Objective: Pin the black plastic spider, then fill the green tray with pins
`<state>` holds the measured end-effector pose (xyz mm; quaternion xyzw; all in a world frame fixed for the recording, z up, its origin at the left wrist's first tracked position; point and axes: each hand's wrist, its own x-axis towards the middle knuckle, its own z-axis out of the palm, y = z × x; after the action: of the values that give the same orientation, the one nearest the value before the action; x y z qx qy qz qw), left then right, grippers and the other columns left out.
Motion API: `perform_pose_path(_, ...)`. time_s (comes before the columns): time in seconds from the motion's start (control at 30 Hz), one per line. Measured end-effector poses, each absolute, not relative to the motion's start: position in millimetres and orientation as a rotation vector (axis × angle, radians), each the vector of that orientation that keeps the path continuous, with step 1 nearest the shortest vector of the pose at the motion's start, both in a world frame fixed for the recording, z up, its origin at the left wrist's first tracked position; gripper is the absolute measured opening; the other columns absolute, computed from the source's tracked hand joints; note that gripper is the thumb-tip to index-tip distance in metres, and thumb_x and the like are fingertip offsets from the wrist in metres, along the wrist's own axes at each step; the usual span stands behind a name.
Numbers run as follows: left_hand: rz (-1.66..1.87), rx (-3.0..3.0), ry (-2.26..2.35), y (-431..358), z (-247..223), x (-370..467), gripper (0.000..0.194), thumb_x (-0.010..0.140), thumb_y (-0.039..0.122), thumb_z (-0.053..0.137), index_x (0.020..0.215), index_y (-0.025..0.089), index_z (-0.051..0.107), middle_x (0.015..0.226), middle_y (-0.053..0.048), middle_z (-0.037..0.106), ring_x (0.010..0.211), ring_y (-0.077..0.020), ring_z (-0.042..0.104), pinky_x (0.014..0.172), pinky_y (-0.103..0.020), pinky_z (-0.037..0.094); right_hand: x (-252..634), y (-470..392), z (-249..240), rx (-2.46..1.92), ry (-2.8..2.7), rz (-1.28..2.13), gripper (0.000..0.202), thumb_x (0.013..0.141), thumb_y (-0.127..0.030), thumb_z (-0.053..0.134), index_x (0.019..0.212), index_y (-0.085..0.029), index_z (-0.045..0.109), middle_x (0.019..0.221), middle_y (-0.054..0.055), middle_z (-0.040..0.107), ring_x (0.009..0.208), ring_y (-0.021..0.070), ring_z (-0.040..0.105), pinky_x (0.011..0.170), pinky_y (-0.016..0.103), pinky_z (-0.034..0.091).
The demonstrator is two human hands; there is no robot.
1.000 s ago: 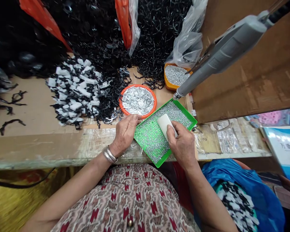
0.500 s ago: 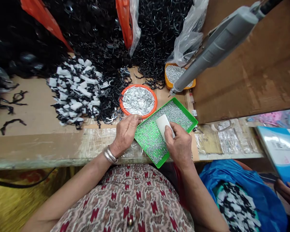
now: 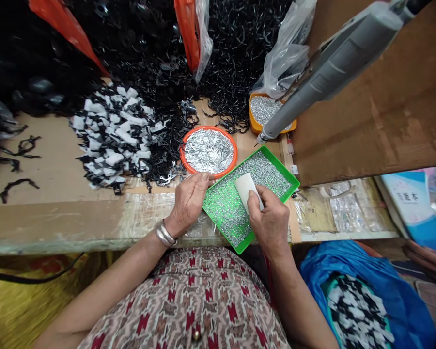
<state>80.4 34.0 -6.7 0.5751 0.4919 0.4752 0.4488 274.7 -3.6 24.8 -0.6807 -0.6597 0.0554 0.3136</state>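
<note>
A shallow green tray (image 3: 211,224) lies slanted at the table's front edge, its near corner jutting over it. Many small silvery screw-like pieces (image 3: 271,169) are spread across its floor, thickest toward the far side. My left hand (image 3: 189,196) is closed, fingers pinched at the tray's left rim; the fingertips' grip is partly hidden. Between the thumb and fingers of my right hand (image 3: 271,218) is a flat white rectangular card (image 3: 245,188), held low over the pieces in the tray. Just behind the tray, a round orange-red dish (image 3: 182,157) holds slim silvery metal parts.
A grey electric screwdriver (image 3: 319,77) hangs over the tray's far corner, near a yellow tub (image 3: 254,127) of small metal pieces. Black-and-white parts (image 3: 112,140) are heaped at left. A blue bag (image 3: 312,264) stands at lower right, beside another person's hand (image 3: 427,259) and a booklet (image 3: 409,203).
My hands, the card and the tray have hardly moved. At right, the booklet and the other person's hand have shifted left and up. The screwdriver appears slightly farther right.
</note>
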Motion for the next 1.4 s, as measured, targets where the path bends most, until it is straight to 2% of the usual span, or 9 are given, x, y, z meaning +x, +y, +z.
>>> perform_pose_path(0.4, 1.168, 1.403, 1.221, 34, -7, 80, 0.040, 0.105, 0.045, 0.042, 0.100, 0.019, 0.071, 0.095, -0.010, 0.074, 0.090, -0.0216, 0.069, 0.077, -0.037, 0.054, 271, -4, 24, -1.780, -1.784, 0.069, 0.027, 0.097, -0.024, 0.050, 0.102, -0.012, 0.073, 0.092, 0.014, 0.078, 0.078, 0.0226, 0.073, 0.071, 0.036, 0.054)
perform_pose_path(0.57, 1.170, 1.404, 1.229, 34, -7, 80, 0.040, 0.105, 0.046, 0.042, 0.100, 0.019, 0.071, 0.096, -0.009, 0.075, 0.091, -0.0218, 0.069, 0.077, -0.037, 0.054, 267, -4, 26, -1.792, -1.790, 0.168, 0.026, 0.097, -0.025, 0.049, 0.099, -0.014, 0.073, 0.090, 0.012, 0.078, 0.074, 0.0205, 0.071, 0.069, 0.034, 0.053)
perform_pose_path(0.97, 1.178, 1.399, 1.220, 34, -6, 81, 0.040, 0.105, 0.046, 0.042, 0.100, 0.019, 0.071, 0.095, -0.009, 0.075, 0.089, -0.0213, 0.069, 0.076, -0.037, 0.054, 273, 12, 25, -1.763, -1.810, 0.095, 0.027, 0.098, -0.027, 0.048, 0.103, -0.014, 0.071, 0.093, 0.013, 0.077, 0.080, 0.0216, 0.070, 0.074, 0.035, 0.052)
perform_pose_path(1.4, 1.176, 1.398, 1.220, 34, -4, 81, 0.041, 0.105, 0.047, 0.042, 0.098, 0.019, 0.070, 0.094, -0.009, 0.075, 0.088, -0.0215, 0.069, 0.076, -0.036, 0.054, 259, 1, 29, -1.750, -1.848, 0.444, 0.023, 0.096, -0.027, 0.051, 0.095, -0.017, 0.071, 0.083, 0.007, 0.075, 0.071, 0.0181, 0.065, 0.066, 0.031, 0.047)
